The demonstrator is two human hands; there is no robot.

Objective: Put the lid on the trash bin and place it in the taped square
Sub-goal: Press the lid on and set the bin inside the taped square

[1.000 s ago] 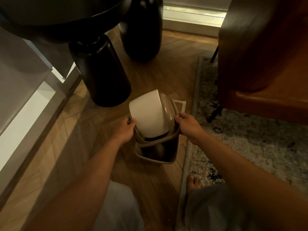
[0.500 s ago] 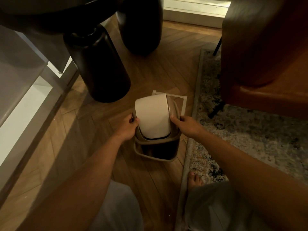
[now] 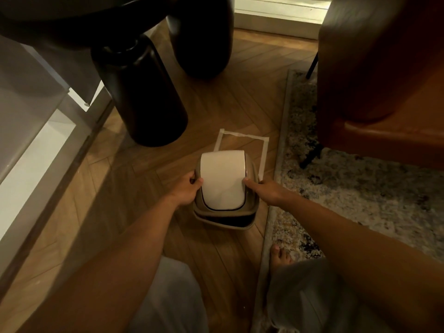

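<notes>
A small beige trash bin (image 3: 224, 221) stands on the wooden floor, its rim showing under the lid's front edge. The beige lid with a white swing flap (image 3: 223, 180) rests on top of it, with a dark gap at the near side. My left hand (image 3: 187, 191) grips the lid's left edge. On the right edge my right hand (image 3: 266, 191) presses with its fingers. The white taped square (image 3: 241, 135) lies on the floor just beyond the bin; the bin covers its near part.
Two thick black table legs (image 3: 141, 92) stand behind and left of the square. A patterned rug (image 3: 348, 188) borders the bin on the right, with a brown armchair (image 3: 384, 80) on it. A white shelf unit (image 3: 36, 140) runs along the left. My bare foot (image 3: 280, 257) is near.
The lid has come down from a tilted position and now sits nearly level on the bin. More of the taped square shows beyond it.
</notes>
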